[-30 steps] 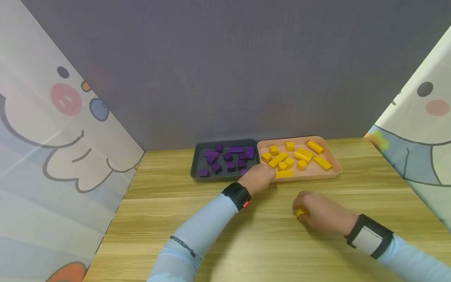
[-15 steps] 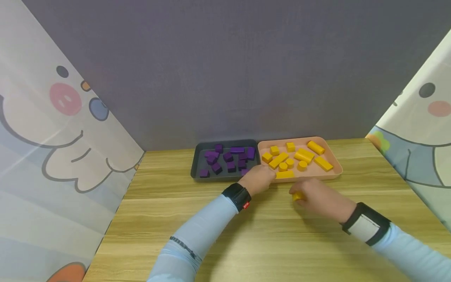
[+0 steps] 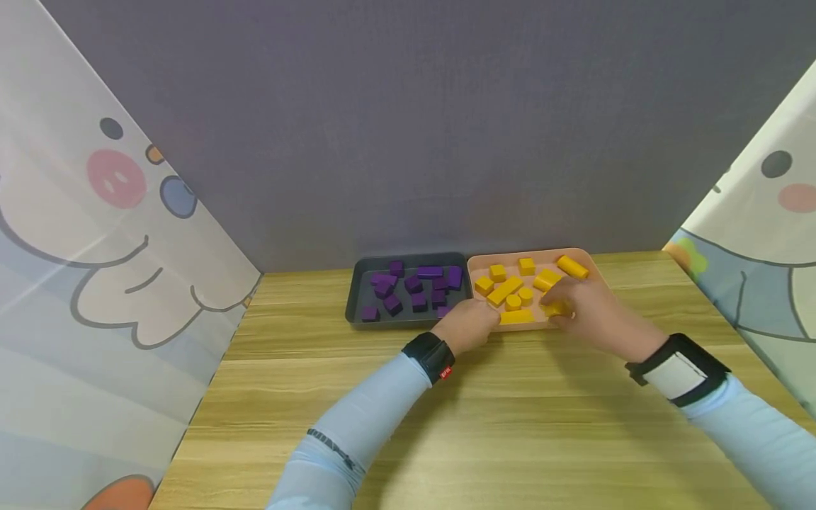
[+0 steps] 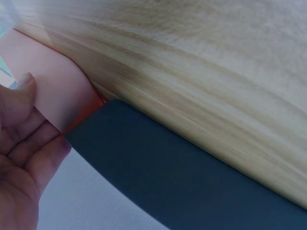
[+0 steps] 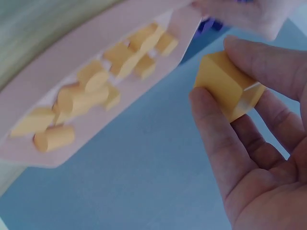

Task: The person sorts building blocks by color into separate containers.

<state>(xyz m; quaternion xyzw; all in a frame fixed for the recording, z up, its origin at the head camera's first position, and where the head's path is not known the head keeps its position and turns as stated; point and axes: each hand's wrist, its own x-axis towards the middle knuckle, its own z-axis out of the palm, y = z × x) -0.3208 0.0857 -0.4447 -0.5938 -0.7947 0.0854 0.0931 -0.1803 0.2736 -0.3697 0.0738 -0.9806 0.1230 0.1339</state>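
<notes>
My left hand (image 3: pixel 464 324) grips the near-left corner of the pink tray (image 3: pixel 524 328), thumb against its outer wall (image 4: pixel 57 76) and fingers over the rim in the left wrist view. Over the right part of this tray, my right hand (image 3: pixel 596 317) pinches a yellow block (image 5: pixel 220 79) between thumb and fingers; the block has flat faces and square edges. Several yellow blocks (image 3: pixel 505 291) lie in the tray: cubes, bars and cylinders. In the right wrist view the held block is up beside the tray's rim, apart from the others.
A dark grey tray (image 3: pixel 389 326) with several purple blocks (image 3: pixel 418 302) stands directly left of the pink one. Behind both rises a grey wall (image 3: pixel 408 127). The wooden table (image 3: pixel 497 425) spreads in front, with cartoon-printed panels (image 3: pixel 76 248) on either side.
My right hand has carried the yellow block up from the table in front, away from me, to above the pink tray. My left hand has stayed at the tray's corner.
</notes>
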